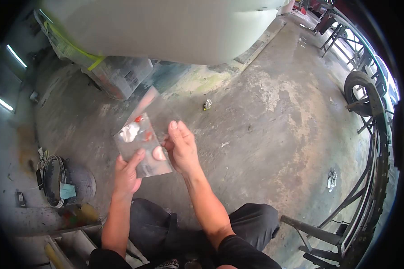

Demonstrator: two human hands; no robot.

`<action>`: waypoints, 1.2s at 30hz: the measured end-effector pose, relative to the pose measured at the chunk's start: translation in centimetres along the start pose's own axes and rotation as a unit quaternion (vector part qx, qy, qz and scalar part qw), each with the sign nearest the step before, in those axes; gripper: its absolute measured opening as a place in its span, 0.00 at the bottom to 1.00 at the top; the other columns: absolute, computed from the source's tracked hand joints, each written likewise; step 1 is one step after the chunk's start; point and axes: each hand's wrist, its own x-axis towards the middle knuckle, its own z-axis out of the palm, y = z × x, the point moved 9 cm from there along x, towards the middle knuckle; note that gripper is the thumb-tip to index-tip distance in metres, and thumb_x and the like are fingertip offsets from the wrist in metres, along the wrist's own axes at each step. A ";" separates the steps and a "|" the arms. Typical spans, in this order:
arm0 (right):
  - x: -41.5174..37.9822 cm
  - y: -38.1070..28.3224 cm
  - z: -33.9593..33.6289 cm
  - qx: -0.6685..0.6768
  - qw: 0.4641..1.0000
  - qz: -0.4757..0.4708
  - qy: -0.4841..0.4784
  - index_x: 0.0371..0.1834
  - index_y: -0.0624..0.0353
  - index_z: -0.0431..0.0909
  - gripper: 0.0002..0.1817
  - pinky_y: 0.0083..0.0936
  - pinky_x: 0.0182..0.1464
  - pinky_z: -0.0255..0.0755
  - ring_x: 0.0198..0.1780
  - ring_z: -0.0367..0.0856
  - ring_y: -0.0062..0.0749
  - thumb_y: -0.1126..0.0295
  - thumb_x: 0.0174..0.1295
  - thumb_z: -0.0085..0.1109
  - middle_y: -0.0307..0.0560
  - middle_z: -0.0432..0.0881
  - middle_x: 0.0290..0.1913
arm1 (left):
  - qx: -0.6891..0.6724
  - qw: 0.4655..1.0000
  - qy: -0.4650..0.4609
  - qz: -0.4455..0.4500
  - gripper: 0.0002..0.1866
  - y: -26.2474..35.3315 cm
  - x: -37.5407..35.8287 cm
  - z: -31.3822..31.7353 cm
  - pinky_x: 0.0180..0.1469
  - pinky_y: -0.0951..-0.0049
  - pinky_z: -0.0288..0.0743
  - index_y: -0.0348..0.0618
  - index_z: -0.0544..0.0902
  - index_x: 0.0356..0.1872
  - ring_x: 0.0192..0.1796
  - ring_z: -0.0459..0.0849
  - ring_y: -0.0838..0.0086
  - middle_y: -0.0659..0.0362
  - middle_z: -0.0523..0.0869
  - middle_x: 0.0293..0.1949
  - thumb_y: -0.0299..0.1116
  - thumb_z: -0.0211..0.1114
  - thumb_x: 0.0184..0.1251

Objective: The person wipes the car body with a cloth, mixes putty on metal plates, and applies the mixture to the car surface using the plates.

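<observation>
My left hand (129, 174) holds a thin grey plate (149, 165) by its lower left edge, thumb on top. On the plate lie a white blob of paste (129, 132), small red dabs (148, 136) and a pale pinkish patch (159, 154) near the right edge. A see-through, sheet-like shape (147, 101) shows beyond the plate's top edge; where it is held is unclear. My right hand (182, 145) is just right of the plate, thumb up and fingers curled together; what they hold is too faint to make out.
A large pale body panel (166, 27) hangs over the top, with a paper-covered part (121, 76) below it. A crumpled scrap (207, 104) lies on the concrete floor (256, 148). Coiled hose (54, 179) is at left; a tire (361, 87) and metal frame (318, 233) stand at right.
</observation>
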 end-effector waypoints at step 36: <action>-8.1 -5.0 7.3 -0.779 0.415 -0.464 -0.071 0.54 0.28 0.85 0.21 0.68 0.79 0.19 0.63 0.78 0.32 0.66 0.57 0.65 0.26 0.81 0.56 | 0.069 0.989 0.023 0.130 0.11 8.6 1.1 -1.9 0.47 0.76 0.79 0.35 0.85 0.51 0.44 0.86 0.81 0.61 0.89 0.44 0.23 0.66 0.70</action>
